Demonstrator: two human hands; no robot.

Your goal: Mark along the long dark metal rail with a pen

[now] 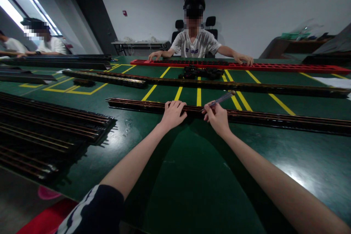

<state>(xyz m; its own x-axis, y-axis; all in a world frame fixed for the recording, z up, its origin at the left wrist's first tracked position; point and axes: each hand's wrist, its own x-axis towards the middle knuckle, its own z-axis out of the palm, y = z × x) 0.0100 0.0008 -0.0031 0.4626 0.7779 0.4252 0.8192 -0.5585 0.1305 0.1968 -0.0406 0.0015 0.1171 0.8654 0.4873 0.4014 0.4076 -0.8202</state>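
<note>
A long dark rail with copper-coloured strips (274,119) lies across the green table (192,175) in front of me. My left hand (173,113) rests on the rail's near edge, fingers curled over it. My right hand (218,117) is closed in a pinch on a thin clear pen-like tool (222,98), whose tip points up and to the right above the rail.
A stack of similar rails (49,131) lies at the left. More rails (219,85) and a red rail (246,66) lie farther back, with small black parts (201,72). A person sits opposite with both hands on the red rail; others sit at far left.
</note>
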